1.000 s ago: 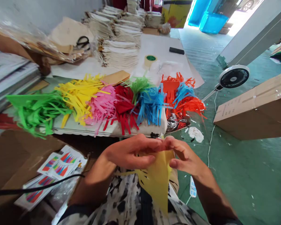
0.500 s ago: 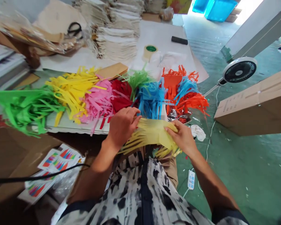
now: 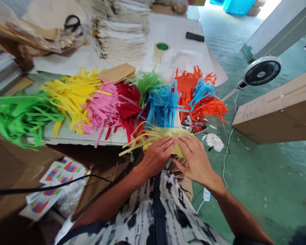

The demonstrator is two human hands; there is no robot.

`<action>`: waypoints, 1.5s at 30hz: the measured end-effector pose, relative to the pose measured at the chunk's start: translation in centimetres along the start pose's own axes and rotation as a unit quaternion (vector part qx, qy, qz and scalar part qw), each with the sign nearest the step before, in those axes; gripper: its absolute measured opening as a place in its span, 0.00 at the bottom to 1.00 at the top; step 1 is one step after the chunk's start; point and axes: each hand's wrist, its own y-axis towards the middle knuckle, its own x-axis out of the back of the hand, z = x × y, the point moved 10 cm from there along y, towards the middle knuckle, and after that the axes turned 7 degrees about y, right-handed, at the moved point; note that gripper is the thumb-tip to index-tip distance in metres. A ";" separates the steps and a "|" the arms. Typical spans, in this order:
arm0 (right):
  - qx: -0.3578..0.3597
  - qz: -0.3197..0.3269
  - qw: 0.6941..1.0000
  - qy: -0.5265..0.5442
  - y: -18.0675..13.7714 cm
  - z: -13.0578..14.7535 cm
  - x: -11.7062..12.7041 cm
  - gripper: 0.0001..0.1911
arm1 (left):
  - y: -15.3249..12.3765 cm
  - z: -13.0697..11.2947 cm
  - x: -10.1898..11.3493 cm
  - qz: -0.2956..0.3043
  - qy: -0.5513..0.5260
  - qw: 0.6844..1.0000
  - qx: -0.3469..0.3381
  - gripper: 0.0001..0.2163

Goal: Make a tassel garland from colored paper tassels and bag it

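Close in front of my body, a pale yellow fringed tissue-paper sheet [image 3: 163,132] lies across both hands, its cut strips spreading to the left. My left hand [image 3: 158,154] is closed on its near edge, fingers pressed together. Beside it, my right hand [image 3: 195,158] lies with stretched fingers over the paper, its thumb apart below and fingertips almost meeting the left ones. Just beyond are a blue fringe bunch [image 3: 161,105], a dark red one [image 3: 129,102] and a light green one [image 3: 149,83]. The paper under my fingers is hidden.
Pink [image 3: 103,105], yellow [image 3: 71,95], green [image 3: 22,115] and orange [image 3: 209,109] fringe bunches line the table edge. Behind are a tape roll [image 3: 161,50], black scissors [image 3: 72,24] and stacked paper bags [image 3: 122,41]. A fan [image 3: 262,73] and cardboard box [image 3: 277,109] stand right.
My hands have come together at the yellow paper's middle, the left moving right and down. The right hand has shifted left from the paper's right end, its fingers now stretched.
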 end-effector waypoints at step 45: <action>-0.262 -0.224 0.930 -0.125 -3.9 -6.6 8.5 0.16 | 1.7 1.1 0.5 0.048 0.058 0.997 -0.015 0.13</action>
